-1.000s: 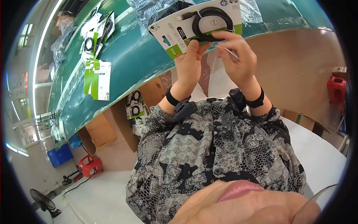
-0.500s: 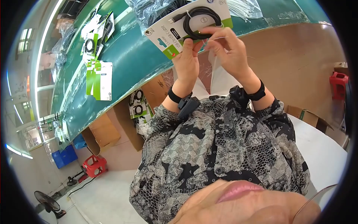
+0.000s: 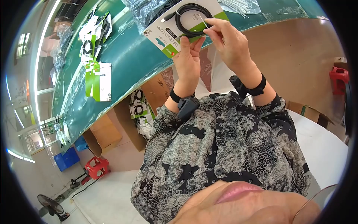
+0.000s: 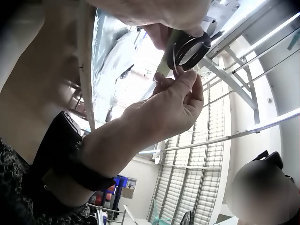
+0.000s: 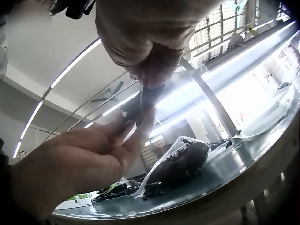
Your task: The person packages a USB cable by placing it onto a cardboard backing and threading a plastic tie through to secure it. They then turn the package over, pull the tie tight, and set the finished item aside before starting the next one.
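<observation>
My left hand point(image 3: 188, 63) holds a white and green cable card point(image 3: 169, 41) from below, thumb on its front and other fingers partly hidden behind. A coiled black USB cable point(image 3: 179, 23) lies on the card, bound by a white tie near its plug. Between thumb and index finger, my right hand point(image 3: 235, 44) pinches a thin white tie point(image 3: 203, 20), which overlaps the coil's right side. The left wrist view shows the right hand point(image 4: 164, 108) right at the coil point(image 4: 187, 54). In the right wrist view, the left hand point(image 5: 79, 154) meets the right hand's fingertips.
More carded cables point(image 3: 89, 46) and green-white cards point(image 3: 99, 82) lie on the green table point(image 3: 130, 56) at left. Behind the held card are a plastic bag point(image 3: 138, 15) and a bundle of white ties point(image 3: 238, 5). Carded cables point(image 3: 138, 108) fill a carton below the table edge.
Both hands and the card have shifted left in the head view. My right hand has turned, so the white tie it pinches now points up over the coil.
</observation>
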Demonstrator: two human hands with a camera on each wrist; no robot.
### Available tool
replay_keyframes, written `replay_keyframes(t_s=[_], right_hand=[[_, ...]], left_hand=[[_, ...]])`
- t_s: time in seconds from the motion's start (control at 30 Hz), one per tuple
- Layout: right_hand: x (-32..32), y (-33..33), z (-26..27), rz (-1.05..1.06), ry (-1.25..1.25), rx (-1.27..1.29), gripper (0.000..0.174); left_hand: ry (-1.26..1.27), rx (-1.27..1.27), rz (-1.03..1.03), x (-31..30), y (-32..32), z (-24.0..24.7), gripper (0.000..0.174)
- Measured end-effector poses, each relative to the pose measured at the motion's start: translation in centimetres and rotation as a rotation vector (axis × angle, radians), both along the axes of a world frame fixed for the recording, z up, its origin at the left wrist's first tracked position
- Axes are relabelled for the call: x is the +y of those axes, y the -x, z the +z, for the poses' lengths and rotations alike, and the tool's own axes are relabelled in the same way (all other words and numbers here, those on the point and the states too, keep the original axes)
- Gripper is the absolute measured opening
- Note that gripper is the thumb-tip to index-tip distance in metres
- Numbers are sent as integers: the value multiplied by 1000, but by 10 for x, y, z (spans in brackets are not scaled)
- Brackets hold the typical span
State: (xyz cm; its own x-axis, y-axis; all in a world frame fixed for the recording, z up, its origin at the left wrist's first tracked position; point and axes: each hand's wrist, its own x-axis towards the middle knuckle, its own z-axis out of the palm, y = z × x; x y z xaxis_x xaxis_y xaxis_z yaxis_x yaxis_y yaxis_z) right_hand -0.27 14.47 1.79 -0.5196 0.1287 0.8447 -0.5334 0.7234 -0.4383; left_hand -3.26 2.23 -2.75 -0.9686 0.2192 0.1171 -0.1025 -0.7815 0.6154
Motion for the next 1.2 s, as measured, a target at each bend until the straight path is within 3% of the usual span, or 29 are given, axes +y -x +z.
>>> replay_keyframes(t_s=[0.37,0.6,1.2], right_hand=[[-5,-10,5,-40,-67,-106,19],[-6,-13,7,-92,-238,-190,19],[-5,-15,15,-87,-290,-228,17]], left_hand=[[87,111,72,-4,1,4,31],[106,119,115,-5,2,0,30],[177,205,187,-5,-1,-4,33]])
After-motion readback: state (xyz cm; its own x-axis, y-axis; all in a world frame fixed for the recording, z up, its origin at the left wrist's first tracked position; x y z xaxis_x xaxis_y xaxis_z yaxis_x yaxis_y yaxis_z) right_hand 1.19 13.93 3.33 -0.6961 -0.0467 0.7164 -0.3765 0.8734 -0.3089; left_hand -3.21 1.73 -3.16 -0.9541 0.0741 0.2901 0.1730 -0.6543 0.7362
